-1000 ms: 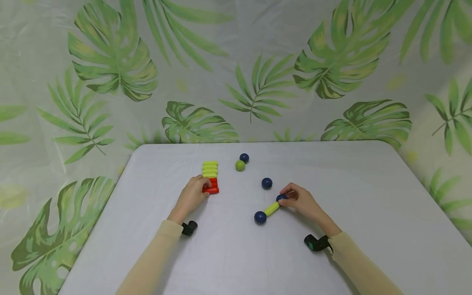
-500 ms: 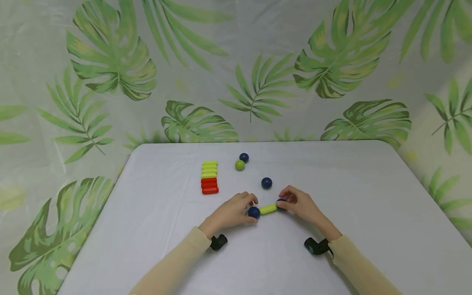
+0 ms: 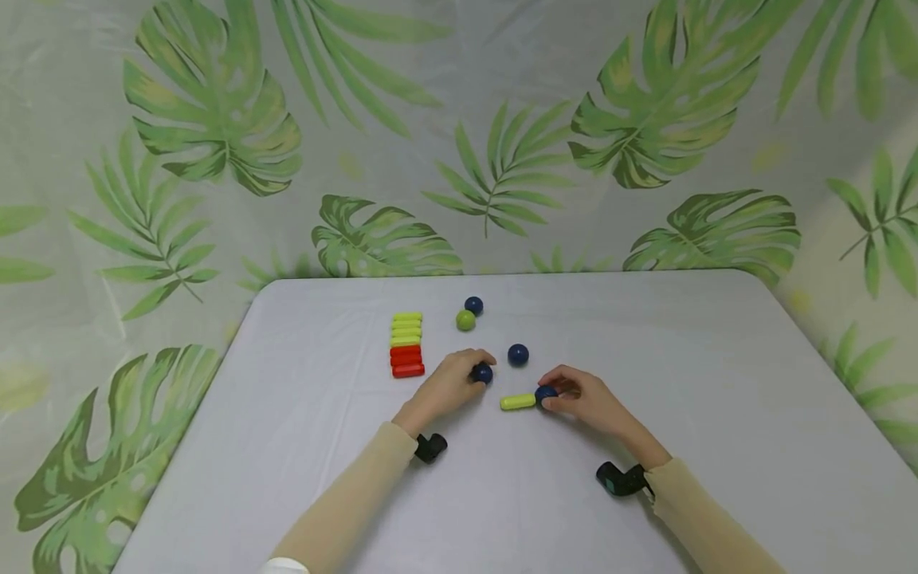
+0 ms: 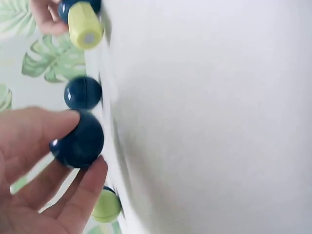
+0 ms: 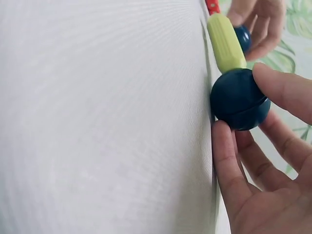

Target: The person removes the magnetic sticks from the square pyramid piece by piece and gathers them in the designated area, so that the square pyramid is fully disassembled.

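My left hand (image 3: 446,387) grips a dark blue ball (image 4: 84,140) between thumb and fingers, apart from the yellow-green rod. In my right hand (image 3: 582,393) another dark blue ball (image 5: 240,99) is held by the thumb and fingertips. Joined to that ball is a yellow-green rod (image 3: 518,402), whose free end points left toward the left hand. The left wrist view shows a pale grey spot on this rod's end. A third dark blue ball (image 3: 518,355) lies on the table just beyond the two hands.
Red rods (image 3: 407,361) and yellow-green rods (image 3: 406,328) lie in a stacked row on the left of the white table (image 3: 681,343). Farther back, a green ball (image 3: 465,320) sits against a blue ball (image 3: 474,305). A leaf-patterned cloth (image 3: 387,159) hangs behind.
My left hand left the red rods, took hold of the ball at the rod's left end and pulled it off, up and left. The rod swung nearly level in the right hand.
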Demonstrator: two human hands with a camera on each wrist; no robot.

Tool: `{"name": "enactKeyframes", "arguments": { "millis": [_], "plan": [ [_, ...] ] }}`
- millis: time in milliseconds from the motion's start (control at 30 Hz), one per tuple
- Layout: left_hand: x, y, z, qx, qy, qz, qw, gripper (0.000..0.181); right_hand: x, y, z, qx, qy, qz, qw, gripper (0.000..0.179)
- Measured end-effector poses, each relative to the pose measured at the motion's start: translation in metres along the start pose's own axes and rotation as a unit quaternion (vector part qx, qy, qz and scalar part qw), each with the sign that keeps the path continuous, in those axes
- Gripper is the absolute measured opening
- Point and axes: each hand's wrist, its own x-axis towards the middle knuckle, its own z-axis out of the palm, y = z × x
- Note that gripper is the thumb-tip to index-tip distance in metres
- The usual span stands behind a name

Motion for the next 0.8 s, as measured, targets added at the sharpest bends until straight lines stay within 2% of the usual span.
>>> {"name": "enactKeyframes", "arguments": {
  "millis": [100,167,300,433,533,667,733,800],
  "plan": [
    [0.014,-0.007,-0.003,-0.031,0.059,-0.04,0.9969,0.032,-0.001,-0.01,-0.001,-0.001,0.005,0.005,1.0,0.028],
    [0.023,-0.01,-0.004,-0.031,0.083,-0.058,0.9944,0.032,-0.004,-0.02,-0.002,0.001,0.005,0.008,1.0,0.027],
    [0.037,-0.012,-0.004,-0.009,0.1,-0.07,0.9924,0.031,-0.007,-0.036,-0.004,0.002,0.001,0.017,0.9998,0.027],
    [0.044,-0.012,-0.005,0.016,0.101,-0.071,0.9922,0.031,-0.005,-0.025,-0.003,0.008,0.003,0.021,0.9997,0.028],
    [0.045,-0.013,-0.005,0.03,0.101,-0.071,0.9919,0.033,-0.002,-0.01,-0.001,0.007,0.006,0.023,0.9997,0.03],
    [0.039,-0.011,-0.004,0.049,0.119,-0.063,0.9896,0.035,0.001,0.003,0.001,0.002,0.008,0.025,0.9997,0.032],
    [0.033,-0.008,-0.004,0.045,0.132,-0.05,0.989,0.032,0.001,0.005,0.001,0.004,0.011,0.029,0.9995,0.033],
    [0.026,-0.003,-0.003,0.023,0.119,-0.027,0.9923,0.027,0.001,0.004,0.001,0.002,0.013,0.033,0.9994,0.033]
  ]
}}
